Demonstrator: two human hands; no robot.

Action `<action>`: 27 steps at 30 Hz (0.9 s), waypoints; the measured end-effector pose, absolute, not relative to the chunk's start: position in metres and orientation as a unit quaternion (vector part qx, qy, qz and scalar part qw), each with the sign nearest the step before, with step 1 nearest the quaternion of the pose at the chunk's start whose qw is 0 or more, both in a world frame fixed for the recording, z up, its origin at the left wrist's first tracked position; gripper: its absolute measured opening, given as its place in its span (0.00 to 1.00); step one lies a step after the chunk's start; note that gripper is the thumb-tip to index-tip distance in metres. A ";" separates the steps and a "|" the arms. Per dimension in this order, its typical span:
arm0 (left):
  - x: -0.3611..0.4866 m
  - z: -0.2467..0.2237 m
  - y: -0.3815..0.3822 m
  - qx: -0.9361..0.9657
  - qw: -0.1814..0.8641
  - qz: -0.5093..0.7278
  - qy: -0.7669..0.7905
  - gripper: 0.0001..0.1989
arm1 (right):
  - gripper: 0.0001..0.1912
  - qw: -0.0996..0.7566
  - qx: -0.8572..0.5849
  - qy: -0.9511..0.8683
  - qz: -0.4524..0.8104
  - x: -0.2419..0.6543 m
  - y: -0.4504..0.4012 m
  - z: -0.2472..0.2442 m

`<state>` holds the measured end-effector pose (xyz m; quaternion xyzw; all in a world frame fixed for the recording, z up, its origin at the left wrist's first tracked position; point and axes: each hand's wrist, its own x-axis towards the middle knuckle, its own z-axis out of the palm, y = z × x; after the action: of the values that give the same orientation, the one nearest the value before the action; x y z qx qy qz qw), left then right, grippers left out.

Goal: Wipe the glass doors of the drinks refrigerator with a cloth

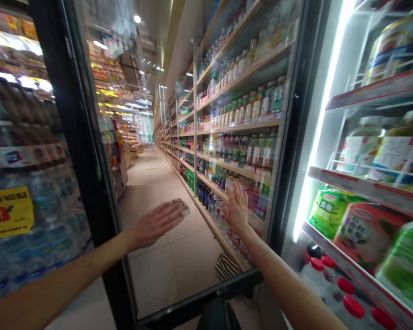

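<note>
My left hand reaches across the glass door, its fingers long and flat, smeared by motion. A small greyish patterned piece, seemingly a cloth, shows at its fingertips, pressed under them; the blur hides its details. Higher on the pane and to the right is my right hand, fingers spread, palm towards the glass, with nothing in it. I cannot tell whether that palm touches the pane. Around the glass runs a dark door frame.
At the right, a lit cooler holds bottles, green packs and red-capped bottles. Stacked bottles stand at left behind a yellow price sign. Bottle shelves and an aisle show in the glass, with a striped patch low down.
</note>
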<state>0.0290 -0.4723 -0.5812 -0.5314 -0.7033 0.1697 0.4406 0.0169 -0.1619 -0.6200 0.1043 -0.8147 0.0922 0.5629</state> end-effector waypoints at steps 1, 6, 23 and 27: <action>0.030 -0.571 -0.479 -0.491 0.473 0.154 -0.715 0.25 | 0.29 0.563 0.103 -0.814 0.096 0.018 -0.166 -0.622; 0.041 -0.570 -0.497 -0.471 0.464 0.188 -0.726 0.23 | 0.28 0.576 0.105 -0.804 0.106 0.025 -0.181 -0.623; 0.043 -0.587 -0.493 -0.396 0.521 0.174 -0.736 0.22 | 0.28 0.585 0.151 -0.793 0.079 0.028 -0.199 -0.614; 0.045 -0.581 -0.493 -0.319 0.570 0.135 -0.745 0.23 | 0.29 0.585 0.139 -0.795 0.081 0.030 -0.194 -0.615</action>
<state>0.0449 -0.4934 -0.5807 -0.3187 -0.7453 0.1352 0.5698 0.0299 -0.1942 -0.6148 0.1390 -0.7952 0.0807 0.5847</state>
